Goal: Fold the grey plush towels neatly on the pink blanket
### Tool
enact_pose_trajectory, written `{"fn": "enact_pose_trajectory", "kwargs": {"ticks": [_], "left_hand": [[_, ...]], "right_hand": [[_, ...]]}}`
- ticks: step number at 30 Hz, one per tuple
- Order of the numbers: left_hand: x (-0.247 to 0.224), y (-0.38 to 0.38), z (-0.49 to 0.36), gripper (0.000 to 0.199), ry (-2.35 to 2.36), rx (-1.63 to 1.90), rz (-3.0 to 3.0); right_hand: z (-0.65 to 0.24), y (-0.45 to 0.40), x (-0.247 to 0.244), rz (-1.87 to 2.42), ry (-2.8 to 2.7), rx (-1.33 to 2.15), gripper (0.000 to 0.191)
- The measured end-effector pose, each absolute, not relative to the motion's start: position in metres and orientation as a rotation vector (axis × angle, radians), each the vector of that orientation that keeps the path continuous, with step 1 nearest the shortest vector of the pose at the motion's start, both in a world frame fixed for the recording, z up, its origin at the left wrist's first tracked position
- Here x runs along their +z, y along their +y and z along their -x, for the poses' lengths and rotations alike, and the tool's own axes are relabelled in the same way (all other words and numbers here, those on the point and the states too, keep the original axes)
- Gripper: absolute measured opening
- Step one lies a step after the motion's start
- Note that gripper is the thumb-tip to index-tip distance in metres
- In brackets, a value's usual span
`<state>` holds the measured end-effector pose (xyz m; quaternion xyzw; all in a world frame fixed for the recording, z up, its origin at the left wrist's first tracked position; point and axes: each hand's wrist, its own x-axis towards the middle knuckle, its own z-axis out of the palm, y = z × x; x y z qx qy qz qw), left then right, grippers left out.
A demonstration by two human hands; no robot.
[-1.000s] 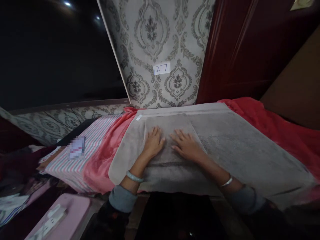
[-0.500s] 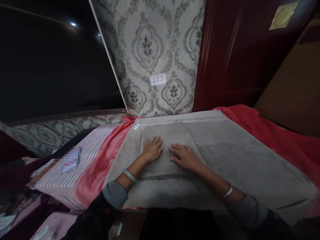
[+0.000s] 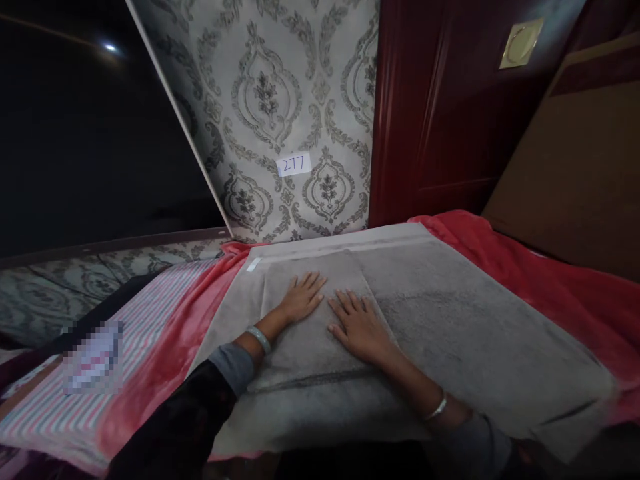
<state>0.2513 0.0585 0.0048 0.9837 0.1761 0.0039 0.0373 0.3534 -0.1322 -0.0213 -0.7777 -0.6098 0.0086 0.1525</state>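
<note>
A large grey plush cloth point(image 3: 465, 340) lies flat under both my hands, with a white tag point(image 3: 254, 265) near its far left corner. A lighter rectangular section point(image 3: 310, 350) shows in its left half; I cannot tell whether this is a fold or a separate piece. My left hand point(image 3: 301, 298) rests palm down on that section, fingers spread. Just to the right, my right hand point(image 3: 361, 328) also lies flat on it, fingers apart. Neither hand grips anything. A dark crease runs across the cloth nearer to me.
Red plush fabric point(image 3: 545, 273) sticks out around the grey cloth. On the left lie a striped cloth point(image 3: 165, 293) and a blurred-out item point(image 3: 95, 360). Behind are a dark screen point(image 3: 90, 133), a patterned wall with a "277" label point(image 3: 294, 164), a dark red panel and a brown board point(image 3: 575, 153).
My view has turned slightly to the right. The fingers of my right hand are spread wider and point farther forward. Both hands stay flat on the grey cloth.
</note>
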Motion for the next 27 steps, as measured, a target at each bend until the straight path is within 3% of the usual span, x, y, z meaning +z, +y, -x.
{"fn": "enact_pose_trajectory", "kwargs": {"ticks": [13, 17, 21, 27], "left_hand": [[0.012, 0.111, -0.268, 0.069, 1.206, -0.010, -2.862], [0.019, 0.106, -0.267, 0.069, 1.186, -0.052, -2.816], [0.027, 0.091, -0.270, 0.061, 1.036, -0.008, -2.866], [0.020, 0.078, -0.290, 0.058, 0.932, 0.080, -2.913]], "right_hand": [[-0.353, -0.135, -0.019, 2.226, -1.741, 0.096, 0.063], [-0.361, -0.132, -0.013, 2.218, -1.768, 0.128, 0.062], [-0.386, -0.100, 0.018, 2.215, -1.726, 0.102, 0.050], [-0.412, -0.027, 0.031, 2.348, -1.589, -0.052, 0.055]]}}
